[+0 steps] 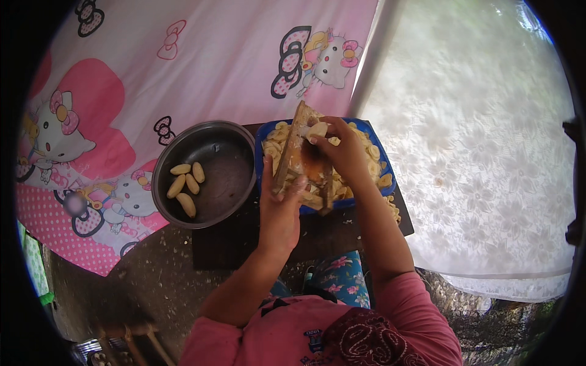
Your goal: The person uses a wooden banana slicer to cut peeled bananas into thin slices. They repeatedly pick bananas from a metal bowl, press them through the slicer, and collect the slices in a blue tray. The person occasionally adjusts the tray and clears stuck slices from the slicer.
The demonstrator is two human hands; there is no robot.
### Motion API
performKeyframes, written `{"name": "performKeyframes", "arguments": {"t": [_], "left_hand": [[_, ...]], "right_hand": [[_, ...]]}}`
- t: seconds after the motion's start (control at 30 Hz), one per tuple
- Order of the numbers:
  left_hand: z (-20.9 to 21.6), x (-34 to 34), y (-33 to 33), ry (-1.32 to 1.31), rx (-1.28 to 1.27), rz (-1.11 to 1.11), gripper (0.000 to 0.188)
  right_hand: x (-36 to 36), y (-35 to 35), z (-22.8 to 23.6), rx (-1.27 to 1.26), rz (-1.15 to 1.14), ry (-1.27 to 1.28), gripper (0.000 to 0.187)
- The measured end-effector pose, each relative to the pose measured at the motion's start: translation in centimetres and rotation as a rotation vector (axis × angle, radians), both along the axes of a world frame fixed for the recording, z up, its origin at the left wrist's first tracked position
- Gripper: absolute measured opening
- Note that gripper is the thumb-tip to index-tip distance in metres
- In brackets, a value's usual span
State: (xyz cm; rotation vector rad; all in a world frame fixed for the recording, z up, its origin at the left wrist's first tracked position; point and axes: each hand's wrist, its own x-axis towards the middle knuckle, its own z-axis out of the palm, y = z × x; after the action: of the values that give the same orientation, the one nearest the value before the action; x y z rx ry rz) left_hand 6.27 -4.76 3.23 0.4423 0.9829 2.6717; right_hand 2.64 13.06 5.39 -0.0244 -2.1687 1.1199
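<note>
My left hand grips the lower part of a wooden slicer, a board with raised side rails, tilted over a blue tray. A pale peeled banana sits pinched in the fingers of my right hand, against the upper part of the slicer. Round banana slices fill the tray beneath and around the slicer. The slicer's blade cannot be made out clearly. To the left, a round metal basin holds several whole peeled bananas.
Basin and tray rest on a dark low table. Some slices lie outside the tray's right edge. A pink patterned cloth hangs behind and left; a white lace curtain hangs at right. My legs, in floral fabric, are close below the table.
</note>
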Motion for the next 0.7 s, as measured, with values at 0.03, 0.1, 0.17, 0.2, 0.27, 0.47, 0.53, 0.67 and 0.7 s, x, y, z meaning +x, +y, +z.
{"name": "performKeyframes", "arguments": {"t": [0.03, 0.1, 0.17, 0.2, 0.27, 0.47, 0.53, 0.67, 0.7], "left_hand": [[-0.3, -0.2, 0.1, -0.035, 0.067, -0.034, 0.071], [-0.7, -0.5, -0.2, -0.132, 0.174, -0.100, 0.062], [-1.1, -0.4, 0.2, -0.140, 0.178, -0.044, 0.054], [-1.2, -0.3, 0.3, -0.147, 0.185, -0.007, 0.050], [-1.0, -0.6, 0.4, -0.193, 0.185, 0.023, 0.043], [0.1, -2.4, -0.3, -0.285, 0.121, -0.024, 0.038], [0.1, -2.4, -0.8, -0.296, 0.119, -0.082, 0.039], [-0.2, -2.1, -2.0, -0.341, 0.106, -0.140, 0.040], [-0.2, -2.0, -2.3, -0.342, 0.111, -0.145, 0.040]], "right_hand": [[-0.1, -0.1, 0.0, -0.014, -0.011, 0.012, 0.043], [-0.5, -0.4, 0.1, -0.053, -0.024, 0.033, 0.043], [-0.9, -0.5, 0.4, -0.025, -0.023, 0.045, 0.044], [-1.0, -0.5, 0.5, -0.017, -0.013, 0.055, 0.044], [-1.1, -0.5, 0.8, 0.017, -0.037, -0.001, 0.045], [1.7, -1.4, 1.4, 0.064, -0.011, 0.060, 0.043], [3.1, -2.3, 1.5, 0.205, -0.026, 0.047, 0.044], [4.0, -3.9, 0.8, 0.449, -0.085, 0.024, 0.047], [3.3, -3.6, 0.6, 0.417, -0.075, -0.023, 0.045]]}}
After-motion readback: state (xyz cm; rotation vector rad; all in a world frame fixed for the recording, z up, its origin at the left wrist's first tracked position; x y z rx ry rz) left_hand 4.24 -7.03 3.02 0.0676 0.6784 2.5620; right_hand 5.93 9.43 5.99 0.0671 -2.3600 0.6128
